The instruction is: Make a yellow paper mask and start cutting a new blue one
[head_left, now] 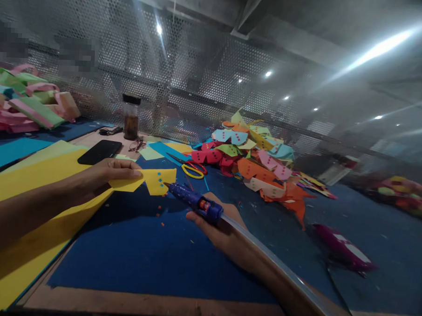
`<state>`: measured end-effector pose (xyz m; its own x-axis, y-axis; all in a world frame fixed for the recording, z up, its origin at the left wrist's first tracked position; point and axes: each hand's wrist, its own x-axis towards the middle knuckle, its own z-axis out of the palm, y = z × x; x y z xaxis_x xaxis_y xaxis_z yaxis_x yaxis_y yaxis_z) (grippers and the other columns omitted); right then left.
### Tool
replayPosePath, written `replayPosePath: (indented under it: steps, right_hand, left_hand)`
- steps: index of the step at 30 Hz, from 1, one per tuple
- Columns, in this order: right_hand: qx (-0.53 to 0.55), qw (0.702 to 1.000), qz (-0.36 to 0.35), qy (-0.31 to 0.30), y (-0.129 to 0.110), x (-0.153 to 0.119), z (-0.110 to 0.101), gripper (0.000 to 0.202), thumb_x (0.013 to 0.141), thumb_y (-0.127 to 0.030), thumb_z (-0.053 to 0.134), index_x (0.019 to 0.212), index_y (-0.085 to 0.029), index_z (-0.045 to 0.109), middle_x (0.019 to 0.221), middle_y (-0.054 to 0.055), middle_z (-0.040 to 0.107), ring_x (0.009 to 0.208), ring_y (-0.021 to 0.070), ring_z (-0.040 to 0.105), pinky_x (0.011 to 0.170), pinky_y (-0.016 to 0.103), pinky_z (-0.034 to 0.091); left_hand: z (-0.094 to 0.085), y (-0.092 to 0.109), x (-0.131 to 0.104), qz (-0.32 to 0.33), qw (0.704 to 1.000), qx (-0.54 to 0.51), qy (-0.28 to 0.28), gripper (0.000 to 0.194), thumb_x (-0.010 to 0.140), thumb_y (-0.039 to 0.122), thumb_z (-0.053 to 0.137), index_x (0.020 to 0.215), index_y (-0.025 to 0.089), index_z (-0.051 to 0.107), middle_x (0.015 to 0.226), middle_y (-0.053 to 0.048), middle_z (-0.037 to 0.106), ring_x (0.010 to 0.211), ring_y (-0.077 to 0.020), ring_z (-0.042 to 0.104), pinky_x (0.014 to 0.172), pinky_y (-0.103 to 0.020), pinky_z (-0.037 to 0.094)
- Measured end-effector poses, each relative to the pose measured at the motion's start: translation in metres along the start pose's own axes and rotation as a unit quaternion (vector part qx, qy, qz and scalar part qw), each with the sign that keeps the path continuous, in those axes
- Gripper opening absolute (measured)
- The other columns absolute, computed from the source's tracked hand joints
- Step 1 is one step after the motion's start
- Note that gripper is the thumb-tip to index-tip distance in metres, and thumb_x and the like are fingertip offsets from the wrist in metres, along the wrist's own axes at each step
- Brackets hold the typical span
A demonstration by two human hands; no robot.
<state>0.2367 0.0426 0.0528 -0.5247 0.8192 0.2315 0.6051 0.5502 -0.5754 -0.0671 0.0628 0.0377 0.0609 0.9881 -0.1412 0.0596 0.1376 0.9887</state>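
My left hand [117,172] pinches a yellow paper cutout [155,178] by its left part, holding it above the blue sheet. Small blue squares dot the cutout in a short line. In my right hand [222,219] is a purple-blue glue gun [195,200], a long clear glue stick [262,253] running out of its back along my forearm. The gun's tip touches or nearly touches the cutout's right end; I cannot tell which. Just beyond lie scissors [192,171] with yellow and red handles. A few orange paper bits [158,215] are scattered below the cutout.
Colourful paper cutouts [246,152] are heaped behind to the right. Large yellow sheets [43,234] lie at left, with a black phone [100,152] and a lidded jar [130,118] beyond. Folded paper strips [31,99] are piled far left. A magenta pouch-like object [345,247] lies right. A mesh screen [186,73] stands behind.
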Motion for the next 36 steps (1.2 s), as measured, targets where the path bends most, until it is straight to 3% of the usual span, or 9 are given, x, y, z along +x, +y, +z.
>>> replayPosePath:
  steps: [6,10,22,27,32,36]
  right_hand:
    - [-0.015,0.998,0.031,0.06,0.016,0.006,0.006,0.037,0.089,-0.059,0.058,0.092,-0.022,0.064,0.071,0.001,0.064,0.062,0.017,0.056,0.057,0.027,0.041]
    - [0.014,0.997,0.029,0.066,0.026,0.009,0.008,0.04,0.09,-0.06,0.056,0.096,-0.022,0.066,0.068,0.002,0.063,0.062,0.0186,0.057,0.055,0.028,0.042]
    - [0.037,0.996,0.005,0.086,0.024,0.005,0.003,0.042,0.088,-0.06,0.059,0.093,-0.019,0.066,0.073,0.004,0.065,0.063,0.0162,0.055,0.056,0.027,0.043]
    - [0.053,0.994,-0.004,0.095,0.026,0.005,0.003,0.042,0.09,-0.058,0.058,0.095,-0.018,0.068,0.077,0.005,0.068,0.065,0.016,0.056,0.059,0.027,0.045]
    - [0.012,0.994,-0.013,0.108,0.028,0.005,0.004,0.04,0.09,-0.058,0.059,0.09,-0.019,0.069,0.069,0.002,0.066,0.059,0.015,0.056,0.054,0.026,0.041]
    - [-0.028,0.993,-0.026,0.109,0.026,0.006,0.007,0.037,0.09,-0.055,0.059,0.09,-0.02,0.068,0.07,0.001,0.066,0.06,0.0151,0.057,0.054,0.026,0.04]
  left_hand:
    - [0.002,-0.002,0.0,0.011,1.0,0.007,0.002,0.025,0.067,0.043,0.081,0.077,0.022,0.071,0.072,-0.002,0.073,0.06,-0.0148,0.063,0.054,-0.022,0.046]
    - [0.004,-0.003,0.0,0.02,0.999,0.026,-0.006,0.026,0.07,0.045,0.08,0.077,0.021,0.072,0.069,-0.002,0.071,0.058,-0.014,0.06,0.05,-0.021,0.042]
    - [0.02,0.006,0.003,0.077,0.992,0.099,0.009,0.036,0.071,0.053,0.078,0.073,0.018,0.071,0.071,-0.004,0.073,0.066,-0.0163,0.064,0.059,-0.023,0.045]
    - [0.025,0.003,0.01,0.088,0.987,0.131,-0.007,0.036,0.075,0.054,0.073,0.077,0.018,0.069,0.062,0.002,0.064,0.054,-0.0111,0.054,0.048,-0.019,0.034]
    - [0.017,-0.01,0.019,0.067,0.991,0.094,-0.071,0.034,0.078,0.046,0.071,0.099,0.019,0.071,0.085,-0.003,0.075,0.073,-0.0184,0.066,0.065,-0.025,0.047]
    - [0.006,-0.019,0.023,0.061,0.99,0.089,-0.089,0.036,0.079,0.037,0.07,0.111,0.02,0.07,0.099,-0.004,0.077,0.083,-0.0208,0.069,0.072,-0.027,0.048]
